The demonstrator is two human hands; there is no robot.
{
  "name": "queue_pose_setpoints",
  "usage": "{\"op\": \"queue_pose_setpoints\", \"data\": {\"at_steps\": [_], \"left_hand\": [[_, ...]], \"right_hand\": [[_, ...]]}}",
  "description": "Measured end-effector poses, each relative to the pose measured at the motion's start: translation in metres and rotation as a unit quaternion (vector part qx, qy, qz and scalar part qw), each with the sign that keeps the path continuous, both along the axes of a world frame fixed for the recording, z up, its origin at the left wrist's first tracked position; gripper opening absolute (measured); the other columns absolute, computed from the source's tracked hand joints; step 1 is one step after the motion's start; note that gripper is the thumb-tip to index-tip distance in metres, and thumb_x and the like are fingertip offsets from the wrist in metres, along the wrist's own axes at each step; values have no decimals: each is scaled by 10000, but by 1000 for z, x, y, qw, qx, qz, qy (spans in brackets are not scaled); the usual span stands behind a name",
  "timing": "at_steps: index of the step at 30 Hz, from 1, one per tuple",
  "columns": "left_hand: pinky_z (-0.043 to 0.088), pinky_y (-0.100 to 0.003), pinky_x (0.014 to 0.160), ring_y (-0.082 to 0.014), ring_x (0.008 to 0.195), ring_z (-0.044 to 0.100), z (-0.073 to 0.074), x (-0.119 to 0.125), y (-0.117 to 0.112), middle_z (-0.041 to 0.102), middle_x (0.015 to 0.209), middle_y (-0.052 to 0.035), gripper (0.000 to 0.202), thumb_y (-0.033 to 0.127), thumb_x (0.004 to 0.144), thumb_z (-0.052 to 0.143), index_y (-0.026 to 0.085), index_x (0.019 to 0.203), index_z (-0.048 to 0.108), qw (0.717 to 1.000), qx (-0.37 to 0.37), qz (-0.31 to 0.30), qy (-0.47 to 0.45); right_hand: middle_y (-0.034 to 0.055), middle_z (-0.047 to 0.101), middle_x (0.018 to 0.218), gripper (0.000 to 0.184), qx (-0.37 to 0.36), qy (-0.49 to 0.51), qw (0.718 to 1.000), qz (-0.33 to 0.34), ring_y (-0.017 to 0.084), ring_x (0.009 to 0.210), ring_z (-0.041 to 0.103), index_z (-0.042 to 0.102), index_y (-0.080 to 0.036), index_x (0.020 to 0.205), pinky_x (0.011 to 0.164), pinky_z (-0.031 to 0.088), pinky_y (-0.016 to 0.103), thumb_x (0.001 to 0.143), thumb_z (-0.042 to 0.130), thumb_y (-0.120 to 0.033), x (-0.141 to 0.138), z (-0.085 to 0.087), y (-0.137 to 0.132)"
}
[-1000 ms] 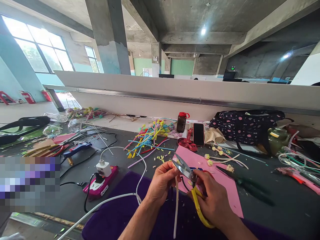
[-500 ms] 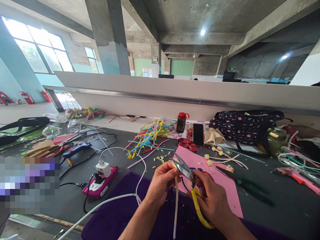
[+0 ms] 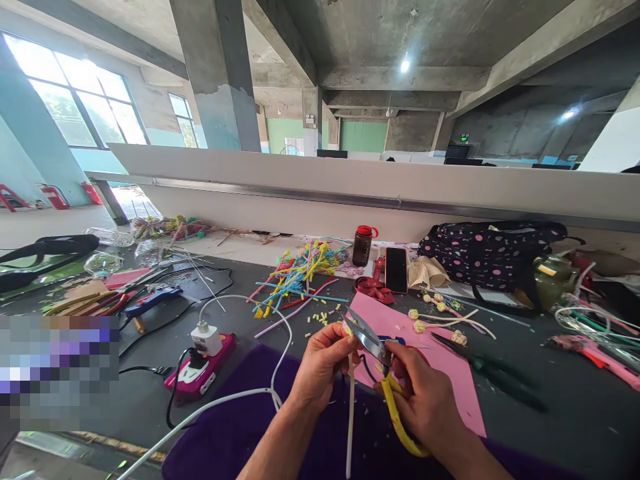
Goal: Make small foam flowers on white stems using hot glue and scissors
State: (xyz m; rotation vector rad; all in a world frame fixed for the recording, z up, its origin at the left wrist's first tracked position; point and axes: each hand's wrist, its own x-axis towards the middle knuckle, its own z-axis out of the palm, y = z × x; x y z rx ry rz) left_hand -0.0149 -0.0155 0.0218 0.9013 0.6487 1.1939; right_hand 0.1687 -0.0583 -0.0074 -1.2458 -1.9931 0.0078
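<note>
My right hand [image 3: 425, 397] grips yellow-handled scissors [image 3: 373, 343], whose metal blades point up and left toward my left hand. My left hand [image 3: 323, 367] pinches the top of a thin white stem [image 3: 349, 427] that hangs down over the purple cloth [image 3: 240, 427]; a small yellowish piece sits at its tip by the blades. Both hands hover above the near edge of a pink paper sheet [image 3: 440, 363] on the dark table [image 3: 150, 393].
A pile of coloured pipe cleaners [image 3: 300, 273] lies behind the hands. A pink power strip with a white charger [image 3: 203, 360] and cables is at left. A brown bottle [image 3: 363, 244], phone [image 3: 397, 269], dotted bag [image 3: 493, 253] and dark pliers [image 3: 493, 370] stand at the back and right.
The scissor blades have closed slightly at the stem's top. Both hands stay in the same place.
</note>
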Motion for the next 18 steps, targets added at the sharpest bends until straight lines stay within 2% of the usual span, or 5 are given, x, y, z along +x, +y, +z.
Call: {"op": "queue_pose_setpoints", "data": {"at_steps": [12, 18], "left_hand": [[282, -155, 406, -50, 421, 447, 1, 0, 0, 576, 519, 19, 155, 246, 685, 701, 148, 678, 581, 1000, 5, 1, -4], [278, -158, 408, -53, 421, 441, 2, 0, -1, 583, 516, 7, 158, 255, 696, 688, 143, 678, 578, 1000, 5, -6, 2]], "right_hand": [[59, 623, 857, 435, 16, 7, 1000, 11, 176, 702, 625, 435, -182, 1212, 551, 505, 248, 833, 532, -373, 0, 0, 0], [54, 606, 886, 444, -11, 16, 1000, 10, 168, 702, 605, 426, -191, 1220, 579, 502, 255, 817, 549, -333, -1, 1, -1]]}}
